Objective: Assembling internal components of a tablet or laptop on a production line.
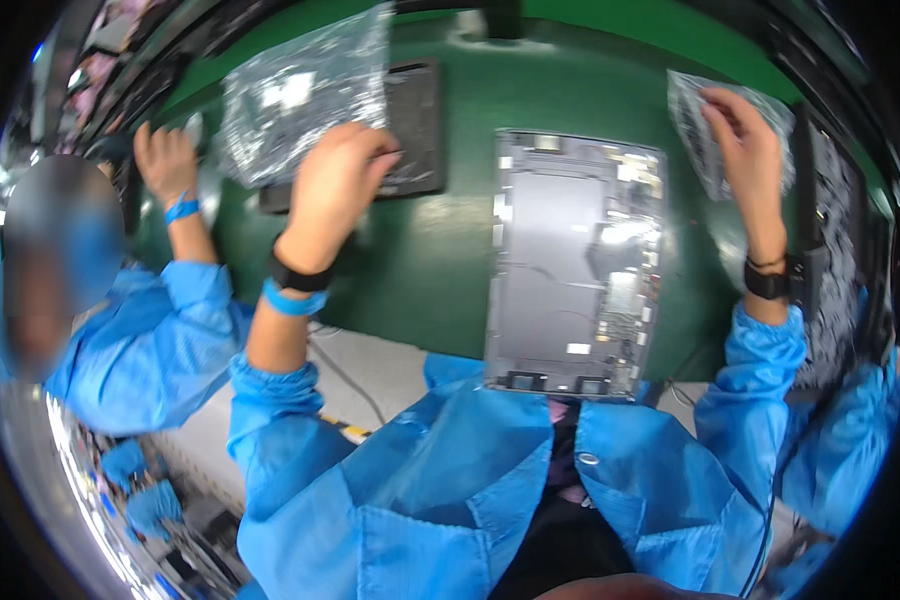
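Note:
My left hand (335,175) is closed in a pinch at the lower right edge of a large clear plastic bag (270,110). Beneath that bag lies a dark flat case (415,120) on the green mat. Far to the right, my right hand (748,140) has its fingers bent together over a smaller clear plastic bag (692,130). Between my hands an opened tablet-like device housing (555,230) lies flat, grey inside, with a circuit board along its right side. Its near edge reaches the front of the table. Neither hand touches the housing.
A co-worker's hand (167,165) with a blue wrist strap is above the table at the left. Dark trays or panels (830,260) stand along the right side. A cable (345,375) hangs below the table's front edge. The green mat (420,265) covers the tabletop.

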`<state>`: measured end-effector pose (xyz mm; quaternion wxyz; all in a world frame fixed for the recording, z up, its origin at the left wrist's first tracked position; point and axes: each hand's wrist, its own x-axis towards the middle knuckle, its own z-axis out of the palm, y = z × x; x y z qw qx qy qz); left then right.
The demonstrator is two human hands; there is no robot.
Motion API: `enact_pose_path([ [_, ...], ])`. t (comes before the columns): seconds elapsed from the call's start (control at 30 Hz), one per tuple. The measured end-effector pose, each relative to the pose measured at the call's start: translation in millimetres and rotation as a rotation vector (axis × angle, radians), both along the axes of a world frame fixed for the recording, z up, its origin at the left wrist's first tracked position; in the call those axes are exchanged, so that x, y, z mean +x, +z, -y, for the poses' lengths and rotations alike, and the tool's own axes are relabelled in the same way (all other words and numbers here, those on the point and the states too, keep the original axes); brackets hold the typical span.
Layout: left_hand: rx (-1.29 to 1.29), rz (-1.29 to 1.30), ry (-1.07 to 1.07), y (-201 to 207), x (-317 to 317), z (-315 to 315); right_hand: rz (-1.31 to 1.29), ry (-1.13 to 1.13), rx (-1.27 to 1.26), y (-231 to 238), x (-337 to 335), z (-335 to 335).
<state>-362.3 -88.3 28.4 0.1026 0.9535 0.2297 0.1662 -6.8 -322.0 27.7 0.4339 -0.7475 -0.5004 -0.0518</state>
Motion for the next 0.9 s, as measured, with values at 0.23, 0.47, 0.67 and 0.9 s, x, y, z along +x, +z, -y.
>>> enact_pose_path([
  [0.23, -0.156, 0.039, 0.066, 4, 13, 2, -0.553, 0.126, -0.147, 14, -29, 17],
  [0.47, -0.418, 0.372, -0.253, 20, 99, 69, -0.51, 0.15, -0.251, -8, -29, 11],
  [0.67, -0.552, 0.239, -0.339, -1, 119, 91, -0.488, 0.094, -0.334, -11, -36, 9],
  [0.9, -0.887, 0.135, -0.207, -7, 119, 88, -0.58, 0.101, -0.273, -20, -32, 7],
])
